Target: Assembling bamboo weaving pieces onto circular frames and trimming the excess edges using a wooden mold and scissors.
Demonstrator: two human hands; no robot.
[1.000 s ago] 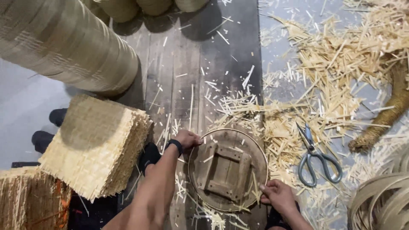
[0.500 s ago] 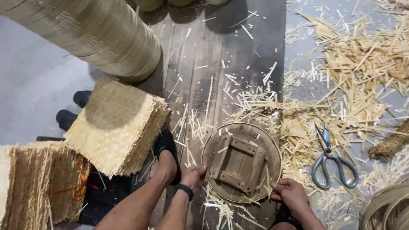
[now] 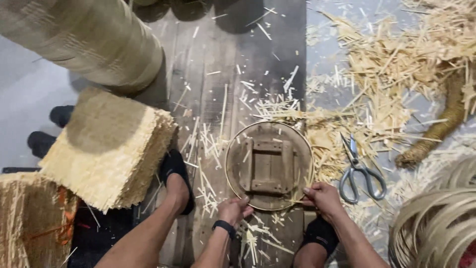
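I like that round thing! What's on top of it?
A square wooden frame sits on the round wooden disc, with a thin hoop around its rim. Both hands touch its near edge. Underneath is hidden.

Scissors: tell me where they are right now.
In the head view, the scissors lie on the floor among bamboo scraps, right of the round wooden form, just beyond the right hand.
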